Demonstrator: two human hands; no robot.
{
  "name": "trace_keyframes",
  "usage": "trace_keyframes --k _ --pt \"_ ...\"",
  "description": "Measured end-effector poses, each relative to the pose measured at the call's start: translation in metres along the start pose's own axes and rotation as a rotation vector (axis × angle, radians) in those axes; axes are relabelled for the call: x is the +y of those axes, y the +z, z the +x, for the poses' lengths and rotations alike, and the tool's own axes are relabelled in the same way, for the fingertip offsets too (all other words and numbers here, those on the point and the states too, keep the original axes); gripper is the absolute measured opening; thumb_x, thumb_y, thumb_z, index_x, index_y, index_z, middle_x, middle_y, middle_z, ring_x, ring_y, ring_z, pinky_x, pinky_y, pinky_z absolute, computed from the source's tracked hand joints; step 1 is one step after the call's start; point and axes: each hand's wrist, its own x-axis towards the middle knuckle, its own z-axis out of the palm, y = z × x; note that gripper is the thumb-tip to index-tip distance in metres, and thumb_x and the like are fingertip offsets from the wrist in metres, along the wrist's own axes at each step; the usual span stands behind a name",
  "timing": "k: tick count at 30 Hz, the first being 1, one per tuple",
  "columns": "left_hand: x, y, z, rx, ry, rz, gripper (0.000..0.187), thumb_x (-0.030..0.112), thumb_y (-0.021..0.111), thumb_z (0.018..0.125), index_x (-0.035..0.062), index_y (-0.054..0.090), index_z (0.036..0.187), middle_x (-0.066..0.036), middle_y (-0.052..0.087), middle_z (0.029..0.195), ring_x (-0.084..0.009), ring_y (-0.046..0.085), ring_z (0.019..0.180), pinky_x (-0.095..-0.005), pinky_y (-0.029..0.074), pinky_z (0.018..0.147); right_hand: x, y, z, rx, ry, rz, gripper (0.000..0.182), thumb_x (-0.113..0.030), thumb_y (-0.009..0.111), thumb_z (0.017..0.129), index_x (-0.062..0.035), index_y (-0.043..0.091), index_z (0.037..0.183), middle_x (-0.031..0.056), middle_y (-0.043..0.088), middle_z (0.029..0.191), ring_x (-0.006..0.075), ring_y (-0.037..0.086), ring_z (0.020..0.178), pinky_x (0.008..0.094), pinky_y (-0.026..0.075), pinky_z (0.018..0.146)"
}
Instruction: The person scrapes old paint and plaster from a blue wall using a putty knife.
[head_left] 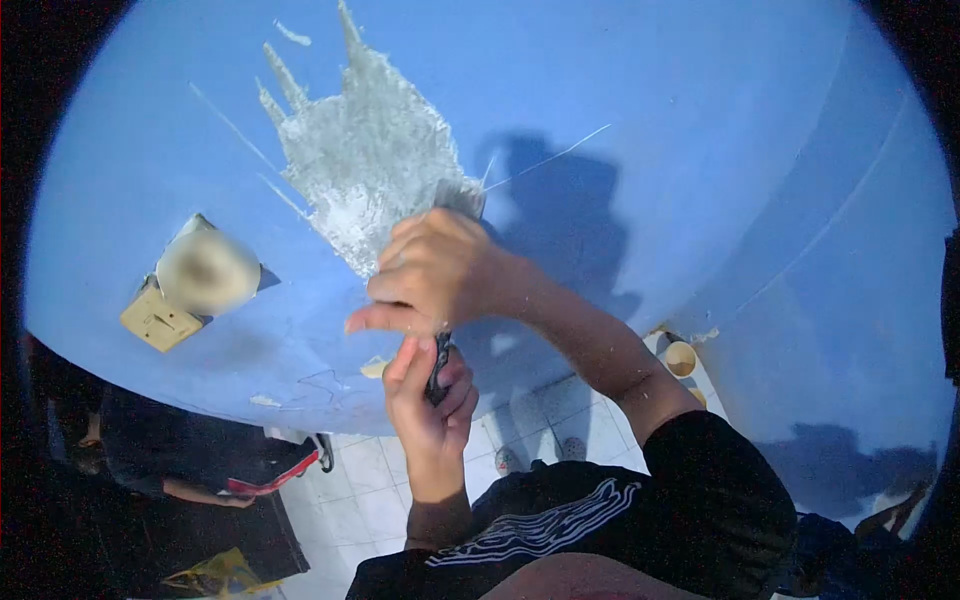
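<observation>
A scraper (462,197) has its grey blade against the blue wall (700,120), at the lower right edge of a bare grey patch (365,150) where the paint is off. My left hand (430,395) is wrapped round the scraper's black handle from below. Farther up, my right hand (435,265) is closed over the tool just behind the blade. It hides the middle of the scraper, and its thumb points left. Thin scratches run across the paint around the patch.
A cream switch plate (162,318) and a blurred round fitting (208,270) are on the wall at left. Cream round containers (680,360) stand at right on the tiled floor (365,485). Another person's arm (210,492) shows lower left, near a red strip (275,475) and yellow plastic (220,573).
</observation>
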Motion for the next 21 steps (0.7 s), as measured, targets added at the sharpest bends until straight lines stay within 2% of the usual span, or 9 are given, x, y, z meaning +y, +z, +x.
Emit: trace_keyframes --k 1,4,7,8,10,12,14,17,21 --pt "-0.002 -0.003 -0.001 0.009 -0.003 -0.009 0.016 0.021 0.053 0.100 0.0056 0.054 0.098 -0.001 0.042 0.063 -0.0048 0.029 0.039 -0.0194 0.020 0.032 -0.001 -0.003 0.000 0.038 -0.014 -0.030 0.053 -0.040 0.076 0.080 -0.0097 0.048 0.047 0.0036 0.046 0.045 0.0234 0.050 0.042 0.0345 0.041 0.046" --pt "-0.005 -0.006 -0.002 -0.042 -0.034 -0.012 0.015 0.024 0.056 0.098 0.0095 0.052 0.101 0.001 0.041 0.062 -0.0048 0.028 0.038 -0.0199 0.020 0.031 -0.009 -0.010 0.001 -0.021 0.007 -0.014 0.052 -0.040 0.076 0.079 -0.0101 0.048 0.048 0.0032 0.046 0.046 0.0227 0.050 0.042 0.0337 0.041 0.046" --pt "-0.005 -0.004 -0.007 -0.079 -0.015 0.034 0.024 0.026 0.054 0.099 0.0076 0.052 0.114 0.001 0.040 0.063 -0.0048 0.028 0.040 -0.0199 0.020 0.033 -0.009 -0.009 0.004 -0.084 -0.002 0.020 0.051 -0.039 0.076 0.079 -0.0108 0.047 0.048 0.0028 0.044 0.045 0.0223 0.049 0.042 0.0334 0.041 0.046" --pt "-0.006 -0.002 0.001 -0.085 -0.022 0.040 0.024 0.026 0.054 0.099 0.0076 0.052 0.114 0.001 0.040 0.063 -0.0048 0.028 0.040 -0.0199 0.020 0.033 -0.005 -0.013 0.005 -0.079 0.004 0.013 0.051 -0.039 0.076 0.079 -0.0108 0.047 0.048 0.0028 0.044 0.045 0.0223 0.049 0.042 0.0334 0.041 0.046" --pt "-0.009 0.010 0.019 -0.175 -0.046 -0.052 0.024 0.025 0.052 0.101 0.0079 0.051 0.117 0.001 0.040 0.064 -0.0048 0.029 0.041 -0.0198 0.021 0.034 0.007 -0.026 0.008 -0.035 0.000 -0.147 0.055 -0.049 0.067 0.086 -0.0124 0.054 0.047 0.0077 0.049 0.044 0.0269 0.054 0.043 0.0374 0.044 0.048" --pt "-0.007 0.015 0.014 -0.213 -0.044 -0.011 0.023 0.024 0.050 0.102 0.0078 0.051 0.118 0.002 0.039 0.065 -0.0049 0.029 0.042 -0.0195 0.022 0.035 0.004 -0.030 0.007 -0.037 0.010 -0.125 0.054 -0.045 0.070 0.084 -0.0122 0.049 0.047 0.0050 0.047 0.045 0.0245 0.052 0.043 0.0355 0.043 0.048" --pt "-0.005 0.007 0.000 -0.090 -0.054 -0.007 0.018 0.025 0.053 0.101 0.0077 0.052 0.106 -0.001 0.043 0.067 -0.0053 0.029 0.043 -0.0204 0.021 0.036 -0.001 -0.024 0.004 -0.040 0.010 -0.105 0.054 -0.042 0.073 0.081 -0.0120 0.045 0.047 0.0023 0.045 0.045 0.0222 0.050 0.043 0.0337 0.042 0.048" --pt "-0.003 -0.009 -0.010 -0.060 -0.004 0.048 0.020 0.025 0.051 0.102 0.0070 0.054 0.110 -0.001 0.041 0.066 -0.0058 0.030 0.042 -0.0205 0.021 0.036 -0.010 0.000 0.000 -0.101 0.016 -0.019 0.054 -0.043 0.072 0.082 -0.0125 0.044 0.047 0.0020 0.045 0.045 0.0223 0.051 0.044 0.0334 0.042 0.049" --pt "-0.013 -0.002 0.011 -0.094 0.043 0.043 0.019 0.023 0.052 0.102 0.0065 0.054 0.111 0.000 0.043 0.065 -0.0061 0.031 0.041 -0.0205 0.023 0.034 0.003 -0.016 0.005 -0.099 0.002 -0.057 0.056 -0.045 0.069 0.086 -0.0127 0.043 0.049 0.0019 0.041 0.046 0.0219 0.047 0.042 0.0322 0.041 0.048"
